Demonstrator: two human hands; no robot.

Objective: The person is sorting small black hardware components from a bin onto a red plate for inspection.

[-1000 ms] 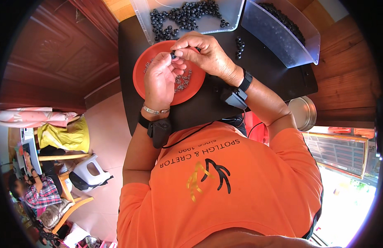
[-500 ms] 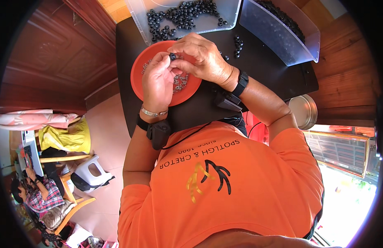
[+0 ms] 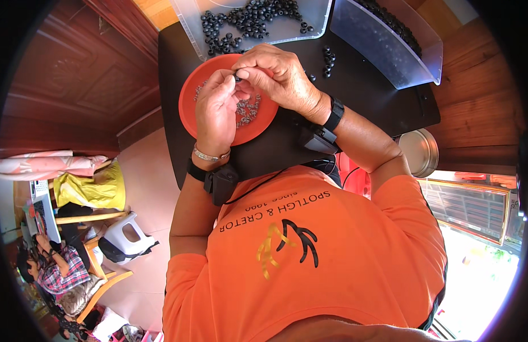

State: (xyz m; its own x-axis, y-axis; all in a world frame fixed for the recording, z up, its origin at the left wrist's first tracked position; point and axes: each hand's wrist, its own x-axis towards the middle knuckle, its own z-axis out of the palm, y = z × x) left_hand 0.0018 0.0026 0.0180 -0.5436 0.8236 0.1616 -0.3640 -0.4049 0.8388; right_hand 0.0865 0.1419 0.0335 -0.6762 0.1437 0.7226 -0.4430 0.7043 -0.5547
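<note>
Fingers of both hands pinch one small black ring (image 3: 237, 74) between them, left hand (image 3: 216, 111) and right hand (image 3: 278, 74) meeting above the orange plate (image 3: 188, 108) of tiny pieces on the dark surface (image 3: 366, 91).

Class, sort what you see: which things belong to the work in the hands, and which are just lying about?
In use: left hand, right hand, small black ring, orange plate, clear tray of black rings, black table.

Lying about: round metal tin, white stool, yellow bag.
</note>
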